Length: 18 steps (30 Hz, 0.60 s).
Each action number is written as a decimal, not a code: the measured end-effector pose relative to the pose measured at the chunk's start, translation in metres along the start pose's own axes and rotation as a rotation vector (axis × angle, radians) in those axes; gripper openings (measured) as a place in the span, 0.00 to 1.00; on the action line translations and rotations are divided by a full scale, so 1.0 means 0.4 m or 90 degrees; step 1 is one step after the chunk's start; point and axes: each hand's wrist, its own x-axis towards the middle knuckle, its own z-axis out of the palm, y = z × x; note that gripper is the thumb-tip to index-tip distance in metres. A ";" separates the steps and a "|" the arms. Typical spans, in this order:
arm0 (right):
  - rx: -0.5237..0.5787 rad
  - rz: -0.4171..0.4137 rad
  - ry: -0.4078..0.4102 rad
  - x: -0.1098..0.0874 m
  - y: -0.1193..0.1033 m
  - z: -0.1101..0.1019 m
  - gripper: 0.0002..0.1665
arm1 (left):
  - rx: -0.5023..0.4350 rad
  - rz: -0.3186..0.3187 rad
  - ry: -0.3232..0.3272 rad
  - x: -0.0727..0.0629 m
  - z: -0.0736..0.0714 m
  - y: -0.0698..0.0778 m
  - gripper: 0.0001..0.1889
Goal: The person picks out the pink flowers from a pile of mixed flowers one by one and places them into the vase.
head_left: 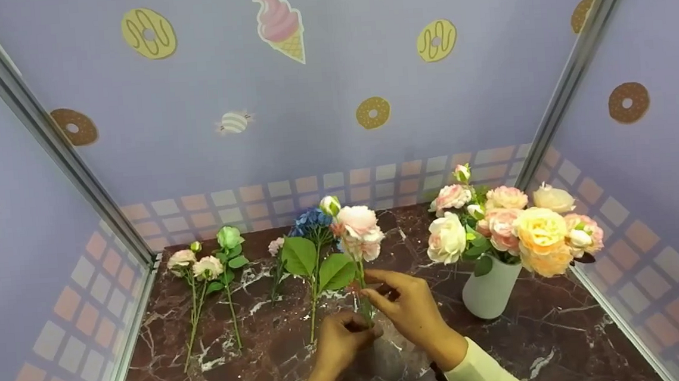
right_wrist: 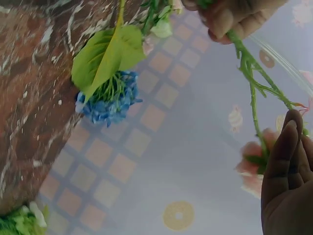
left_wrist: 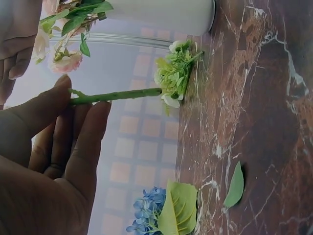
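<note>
Upright in front of me is a pink rose [head_left: 361, 231] with a branched green stem [right_wrist: 266, 76] and a pale bud [head_left: 330, 205]. My left hand [head_left: 341, 341] pinches the stem's lower part between thumb and fingers; in the left wrist view the cut end juts past the fingertips. Higher up, my right hand [head_left: 410, 305] holds a thin branch of the same stem with thumb and fingertips, below the bloom. A small reddish leaf tip [right_wrist: 298, 104] shows beside those fingertips in the right wrist view.
At right stands a white vase [head_left: 491, 287] full of pink, cream and yellow blooms. A blue hydrangea [head_left: 312, 221] with broad leaves lies behind my hands. Farther left are a green rose [head_left: 229, 237] and a pale pink spray [head_left: 207, 267]. One loose leaf [left_wrist: 235, 186] lies on the marbled table.
</note>
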 end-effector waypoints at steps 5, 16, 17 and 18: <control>0.048 0.045 -0.015 0.000 -0.011 -0.022 0.06 | 0.020 0.011 -0.045 -0.002 0.002 -0.003 0.10; 0.042 0.028 -0.038 -0.021 -0.019 -0.067 0.05 | 0.088 -0.005 -0.084 -0.007 0.024 -0.001 0.11; 0.042 0.024 -0.033 -0.021 -0.018 -0.067 0.05 | 0.091 -0.008 -0.089 -0.007 0.026 -0.001 0.11; 0.043 0.021 -0.027 -0.020 -0.016 -0.068 0.04 | 0.090 -0.009 -0.093 -0.007 0.029 -0.001 0.10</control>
